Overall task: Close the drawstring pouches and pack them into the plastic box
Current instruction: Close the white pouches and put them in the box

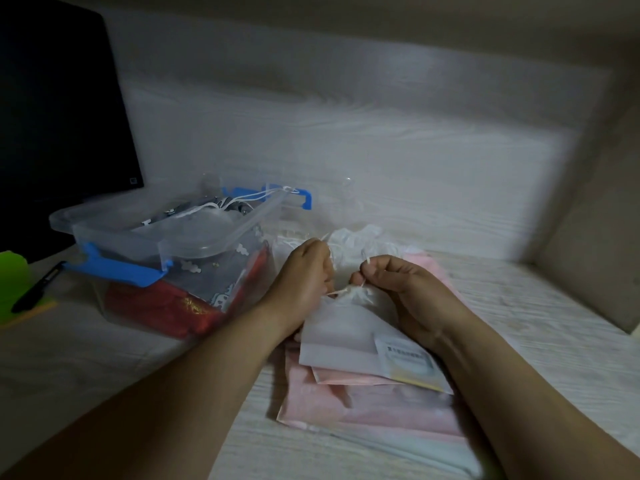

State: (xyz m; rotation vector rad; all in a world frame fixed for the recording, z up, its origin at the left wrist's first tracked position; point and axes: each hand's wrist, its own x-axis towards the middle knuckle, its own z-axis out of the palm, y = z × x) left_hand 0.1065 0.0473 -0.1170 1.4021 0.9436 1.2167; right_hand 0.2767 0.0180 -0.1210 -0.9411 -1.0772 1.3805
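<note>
- Dim light is falling across a pale wood-grain surface (519, 323), which is running back to a matching panel, and a dark screen (59, 98) is standing at the far left.
- Both hands are working close together just right of centre, above a stack of pouches.
- The left hand (304, 271) is curling its fingers round a thin white cord (323, 239), and the cord's end is poking up out of the grip.
- The right hand (398, 285) is pinching a second cord (367, 261) between thumb and forefinger, with the other fingers folding in beneath.
- The white pouch (346, 330) is lying between the two hands, with its neck (353, 292) bunching tightly right under the fingertips and its body spreading flat toward the viewer.
- A printed label (408, 362) is showing at the pouch's lower right corner, its text too blurred for reading.
- Several pink pouches (346, 410) are lying flat under the white one, resting in a stack on the surface.
- A loose heap of white pouches (356, 237) is sitting just behind the hands.
- The clear plastic box (221, 230), with blue latches, is sitting to the left, near the left wrist.
- The box is holding a red pouch (166, 303) with gold print and a grey patterned pouch (214, 271), and white cords are trailing over its far rim.
- A bright green object (14, 282) and a black pen (38, 285) are lying at the left edge, well apart from the hands.
</note>
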